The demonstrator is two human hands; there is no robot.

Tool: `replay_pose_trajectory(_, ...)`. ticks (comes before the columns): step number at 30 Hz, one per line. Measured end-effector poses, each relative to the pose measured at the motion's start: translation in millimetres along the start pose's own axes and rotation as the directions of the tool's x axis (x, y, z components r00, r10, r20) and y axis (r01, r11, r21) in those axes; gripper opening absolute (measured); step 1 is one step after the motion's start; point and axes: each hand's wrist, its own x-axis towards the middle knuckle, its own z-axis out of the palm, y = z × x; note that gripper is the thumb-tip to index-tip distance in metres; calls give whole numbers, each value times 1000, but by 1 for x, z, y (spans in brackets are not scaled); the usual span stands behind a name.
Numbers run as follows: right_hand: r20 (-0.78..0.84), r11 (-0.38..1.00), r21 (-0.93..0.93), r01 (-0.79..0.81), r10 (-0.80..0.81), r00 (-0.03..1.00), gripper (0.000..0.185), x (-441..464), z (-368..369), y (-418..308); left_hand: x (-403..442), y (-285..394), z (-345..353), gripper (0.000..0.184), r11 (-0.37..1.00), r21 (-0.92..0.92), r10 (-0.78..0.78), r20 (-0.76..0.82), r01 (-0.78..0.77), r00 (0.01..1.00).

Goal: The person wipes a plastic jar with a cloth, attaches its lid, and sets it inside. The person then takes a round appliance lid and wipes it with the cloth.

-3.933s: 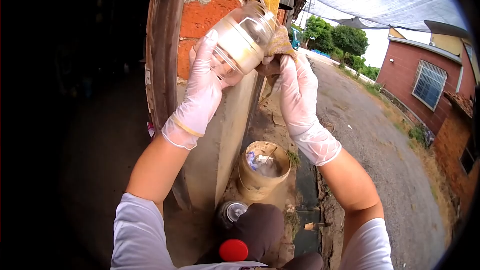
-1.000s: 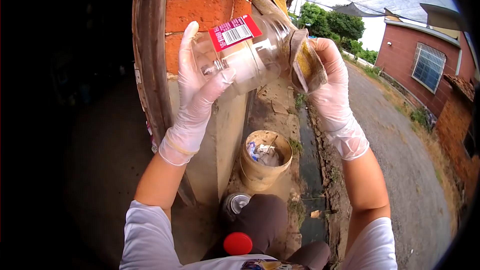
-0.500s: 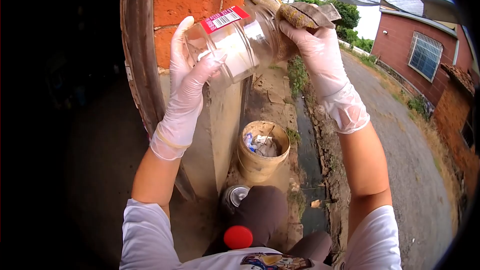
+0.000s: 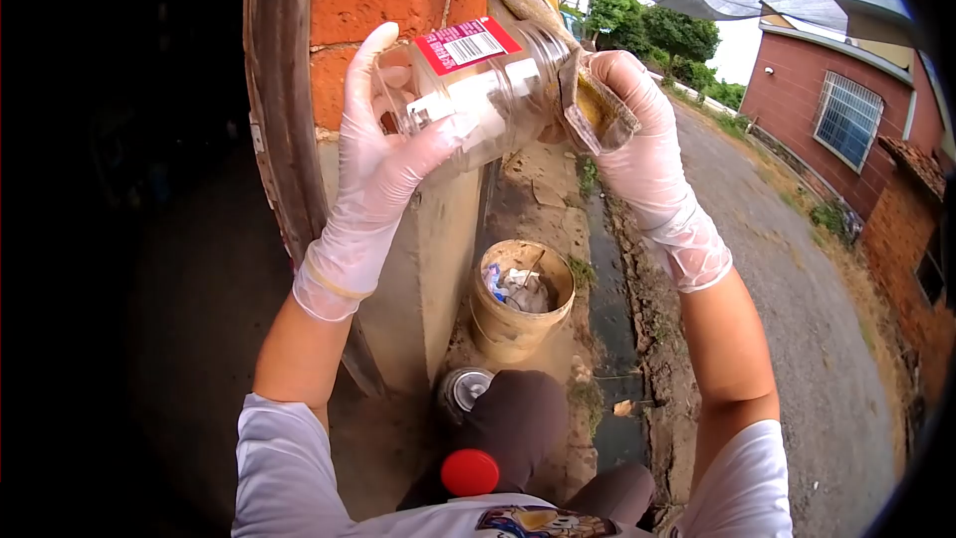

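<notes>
A clear plastic jar (image 4: 488, 105) with a red barcode label is held tilted on its side in front of me. My left hand (image 4: 383, 130), in a translucent glove, wraps round the jar's base. At the jar's mouth end, my right hand (image 4: 642, 125), gloved too, grips a worn yellow-grey cloth (image 4: 602, 112). The cloth lies against the jar's mouth and runs upward to the wall. Some of my right fingers are hidden behind the cloth and jar. A red lid (image 4: 470, 472) rests by my lap.
A dirty bucket (image 4: 518, 331) holding rubbish stands below the jar, with a metal-topped container (image 4: 466, 391) by my leg. A brick pillar (image 4: 373, 5) with a wooden post (image 4: 284, 90) rises at left. A narrow drain (image 4: 617, 339) and a road (image 4: 797, 339) run at right.
The jar has turned slightly and shifted a little right, its label more toward me. My right hand has rotated and moved down slightly, folding the cloth's end downward at the jar's mouth.
</notes>
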Motion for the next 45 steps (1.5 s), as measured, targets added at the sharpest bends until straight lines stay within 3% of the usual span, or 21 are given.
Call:
replay_pose_trajectory(3, -29, 986, 113, -123, 127, 992, 23, 3, 7, -14, 0, -2, 4, 95, 997, 60, 54, 30, -55, 998)
replay_pose_trajectory(7, -136, 999, -32, -7, 2, 991, 23, 5, 11, -5, 0, 0, 4, 95, 984, 155, 88, 29, -91, 996)
replay_pose_trajectory(8, -156, 987, 134, -90, 111, 981, 24, 4, 15, -6, 1, -1, 2, 94, 978, 177, 103, 30, -106, 994)
replay_pose_trajectory(11, -185, 861, 491, -132, 251, 950, 26, 5, 19, -3, -1, -2, -2, 93, 994, 85, 67, 1, -67, 998)
replay_pose_trajectory(12, -164, 829, 526, -189, 317, 934, 28, 2, 14, -8, -2, -1, 0, 91, 994, 88, 61, -9, -60, 998)
replay_pose_trajectory(15, -231, 767, 639, -60, 265, 936, 27, -1, 12, -10, -5, 4, 4, 87, 996, 81, 32, -38, -29, 999)
replay_pose_trajectory(19, -219, 926, 376, 33, 54, 974, 24, -6, 15, -1, -2, 0, 1, 91, 1000, 15, 7, -32, -7, 999)
replay_pose_trajectory(20, -256, 985, 153, 81, -40, 966, 22, -4, 15, 1, -2, -3, 1, 94, 1000, -7, 6, -25, -6, 1000)
replay_pose_trajectory(21, -241, 992, -88, 93, -112, 964, 22, -1, 13, -4, -2, -5, 0, 94, 1000, 21, 11, -18, -11, 1000)
replay_pose_trajectory(23, -234, 935, -262, 240, -302, 924, 20, 2, 16, -7, -2, -7, -1, 95, 997, 77, 24, -5, -24, 1000)
replay_pose_trajectory(24, -199, 909, -341, 241, -320, 926, 19, 2, 15, -7, -3, -7, -2, 94, 994, 105, 30, -6, -29, 1000)
replay_pose_trajectory(27, -37, 838, -473, 272, -327, 944, 18, -2, 9, -5, -3, -6, -3, 91, 988, 142, 68, -35, -62, 997)
replay_pose_trajectory(28, 62, 843, -476, 249, -250, 966, 18, -4, 7, -8, -1, -4, -3, 89, 989, 124, 90, -64, -82, 994)
replay_pose_trajectory(29, 254, 826, -497, 265, -153, 955, 18, -6, 3, -7, 1, -2, -3, 87, 989, 107, 113, -94, -103, 989)
replay_pose_trajectory(31, 584, 794, -523, 311, 67, 809, 18, -15, -1, 6, 5, 17, -7, 83, 994, 107, 42, -149, -26, 988)
replay_pose_trajectory(33, 469, 893, -402, 204, 9, 883, 16, -25, -1, 26, 7, 10, -18, 81, 971, 223, 105, -100, -81, 989)
replay_pose_trajectory(36, 242, 991, -84, -102, 120, 963, 15, -28, -3, 46, 7, 6, -21, 83, 978, 194, 95, -54, -83, 994)
replay_pose_trajectory(37, 266, 849, 396, -350, 259, 929, 20, -30, -5, 46, 8, 2, -23, 85, 978, 185, 109, -55, -97, 993)
replay_pose_trajectory(40, 128, 751, 548, -369, 361, 924, 34, -25, -10, 37, 7, -4, -24, 92, 989, 124, 94, -62, -86, 994)
replay_pose_trajectory(41, 173, 592, 708, -385, 383, 907, 26, -22, -14, 31, 5, -2, -21, 93, 988, 132, 88, -52, -81, 995)
replay_pose_trajectory(45, -46, 506, 833, -224, 467, 883, 21, -21, -7, 15, 1, 3, -12, 98, 983, 164, 90, -22, -85, 996)
